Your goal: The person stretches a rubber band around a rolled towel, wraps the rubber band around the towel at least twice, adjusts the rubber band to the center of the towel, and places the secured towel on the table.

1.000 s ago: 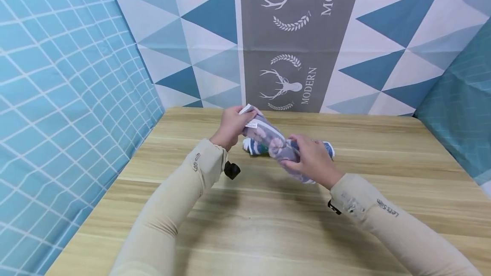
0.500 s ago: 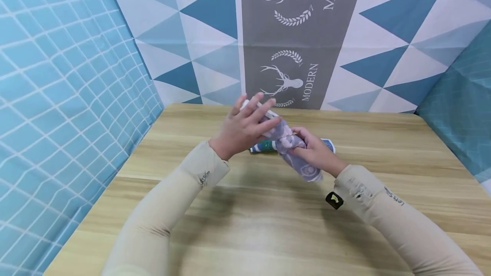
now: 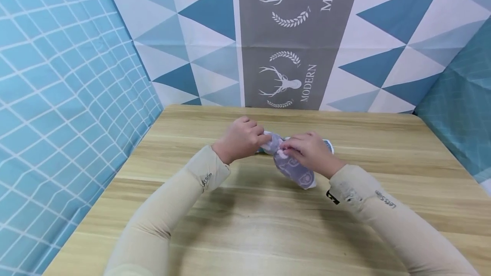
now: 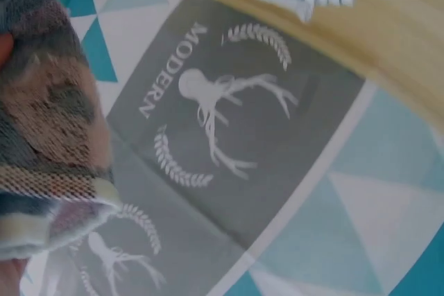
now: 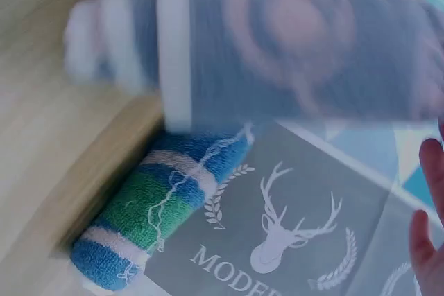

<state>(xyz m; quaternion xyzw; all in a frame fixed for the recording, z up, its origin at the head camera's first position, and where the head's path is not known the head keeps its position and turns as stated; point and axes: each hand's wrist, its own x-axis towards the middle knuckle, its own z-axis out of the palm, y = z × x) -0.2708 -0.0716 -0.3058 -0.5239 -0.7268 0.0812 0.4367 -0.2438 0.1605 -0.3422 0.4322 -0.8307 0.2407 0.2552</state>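
A greyish-purple towel (image 3: pixel 295 172) with pink and white patterns is bunched narrow at its middle. It slants over the table between both hands. My left hand (image 3: pixel 242 140) grips its upper left end, fingers curled over. At the narrow middle, my right hand (image 3: pixel 312 153) pinches the fabric between thumb and fingers, and the lower end hangs toward the front. Behind it a rolled blue towel (image 5: pixel 163 199) with green and white stripes lies on the table, mostly hidden by the hands in the head view. Loose white threads run along this roll.
The wood-grain table (image 3: pixel 249 233) ends at a wall sheet (image 3: pixel 291 24) printed with triangles and deer heads. A blue gridded sheet (image 3: pixel 73 80) hangs on the left, and a teal sheet (image 3: pixel 456 84) on the right.
My left hand lets go of the towel's end, spreads its fingers, then grips it again from above, lower down. The towel's upper end drops and its middle bunches up. My right hand keeps hold.
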